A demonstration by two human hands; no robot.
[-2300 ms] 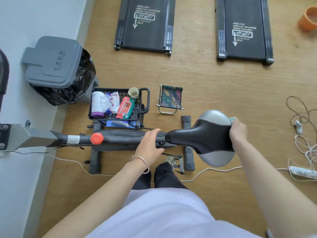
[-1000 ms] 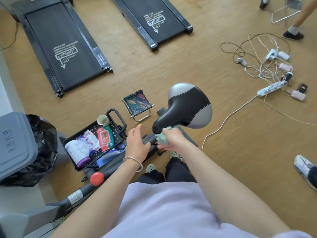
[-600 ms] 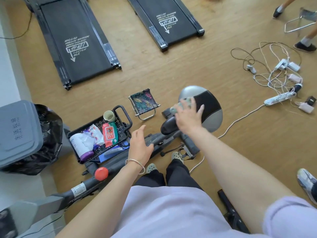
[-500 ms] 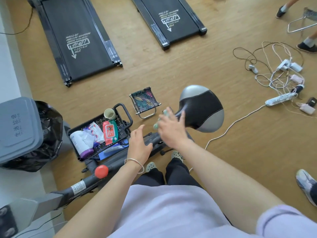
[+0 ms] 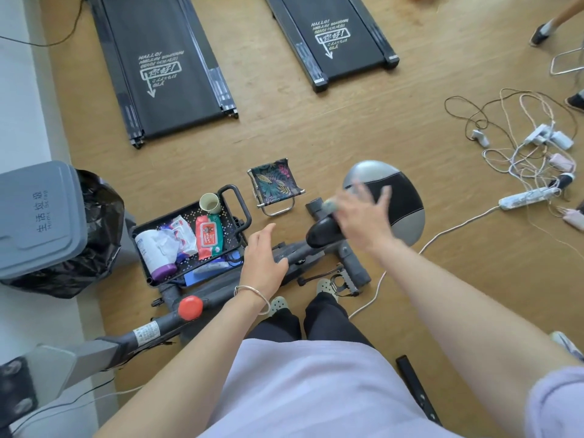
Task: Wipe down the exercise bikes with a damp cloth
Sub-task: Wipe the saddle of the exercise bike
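- The two treadmills [image 5: 164,67] lie flat on the wooden floor beyond the work. They are no part of this job.
- Only one exercise bike [image 5: 104,349] is in view. Its grey beam runs from the lower left up to the seat post. Nothing on the beam, the red knob [image 5: 190,307] or the pedal [image 5: 343,282] shows whether they have been wiped, so I would count them as still to do. The task speaks of several bikes, and no other can be seen.
- The black tray [image 5: 235,197] sits just beyond the beam and holds a pack of wet wipes [image 5: 208,237] and other supplies.
- The saddle [image 5: 401,197], black with grey sides, is the part being worked on. The wiping looks to be mid-stroke along its narrow front half, while the broad rear half lies bare beyond the hand.
- The right hand [image 5: 363,219] is blurred with motion. It lies flat over the saddle's middle, fingers spread and straight, pressing down rather than gripping.
- The left hand [image 5: 262,260] rests on the beam just short of the saddle's nose, fingers relaxed and holding nothing. It seems to steady the bike.
- The cloth [image 5: 329,204], pale green, peeks out from under the right hand on the saddle's far edge.
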